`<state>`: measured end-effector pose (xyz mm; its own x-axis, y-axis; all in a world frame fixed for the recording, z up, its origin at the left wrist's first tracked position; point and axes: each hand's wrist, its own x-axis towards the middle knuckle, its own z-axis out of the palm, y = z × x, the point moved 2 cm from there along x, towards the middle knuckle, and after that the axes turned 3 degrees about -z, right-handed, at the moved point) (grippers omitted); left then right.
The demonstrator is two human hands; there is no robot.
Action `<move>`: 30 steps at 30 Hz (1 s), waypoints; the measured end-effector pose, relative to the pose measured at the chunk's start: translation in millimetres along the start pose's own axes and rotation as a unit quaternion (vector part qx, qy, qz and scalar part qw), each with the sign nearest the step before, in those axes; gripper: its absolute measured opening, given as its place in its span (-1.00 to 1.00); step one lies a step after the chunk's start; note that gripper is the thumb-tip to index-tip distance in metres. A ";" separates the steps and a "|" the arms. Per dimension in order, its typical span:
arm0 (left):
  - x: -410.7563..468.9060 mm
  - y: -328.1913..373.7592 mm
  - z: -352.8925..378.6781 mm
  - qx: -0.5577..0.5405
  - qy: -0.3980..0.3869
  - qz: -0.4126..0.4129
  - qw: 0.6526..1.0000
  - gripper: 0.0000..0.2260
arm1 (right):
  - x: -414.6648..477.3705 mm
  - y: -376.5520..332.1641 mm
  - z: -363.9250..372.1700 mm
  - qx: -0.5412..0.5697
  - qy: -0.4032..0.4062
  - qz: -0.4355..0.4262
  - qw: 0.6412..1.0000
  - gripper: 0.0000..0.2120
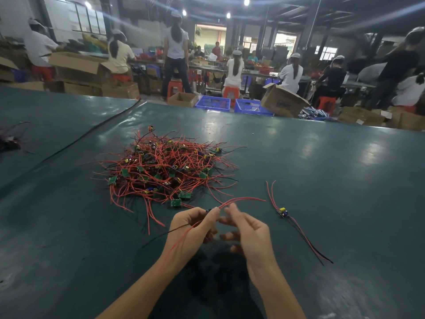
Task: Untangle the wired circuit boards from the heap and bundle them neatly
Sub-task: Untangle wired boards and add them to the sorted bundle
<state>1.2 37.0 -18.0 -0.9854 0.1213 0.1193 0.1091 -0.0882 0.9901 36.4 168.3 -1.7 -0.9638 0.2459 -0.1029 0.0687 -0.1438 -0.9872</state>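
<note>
Your left hand (193, 229) is curled round one wired circuit board (208, 210), pinching it between thumb and forefinger. Its red leads run out to the right, and a red and a black lead trail back over your wrist. Your right hand (247, 231) sits just beside it, fingers loosely spread, holding nothing, somewhat blurred. Beyond both hands the tangled heap (165, 166) lies on the counter (322, 171). A second wired board (283, 212) lies apart on the right.

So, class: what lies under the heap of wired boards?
The green table shows all round the heap. The spot beneath is covered by the tangle, so anything there is hidden.
</note>
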 end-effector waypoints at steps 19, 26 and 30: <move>-2.0 -4.9 -9.3 0.422 -0.027 0.261 0.868 -0.69 | 14.0 -10.0 -27.8 0.137 0.193 -0.096 0.967 -0.89; 18.3 -9.6 -40.4 0.559 0.073 0.111 0.818 -0.55 | 13.2 -44.0 -69.3 -0.076 0.309 -0.284 0.904 -0.85; 24.5 -14.5 -51.4 0.571 0.067 0.064 0.816 -0.55 | 22.2 -38.0 -79.3 -0.356 0.313 -0.277 0.836 -0.80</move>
<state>-31.3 -9.5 -33.3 -0.9536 0.0675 0.2936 0.1874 0.8960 0.4025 32.8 255.2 23.9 -0.5899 0.5705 0.5714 0.0067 0.7111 -0.7031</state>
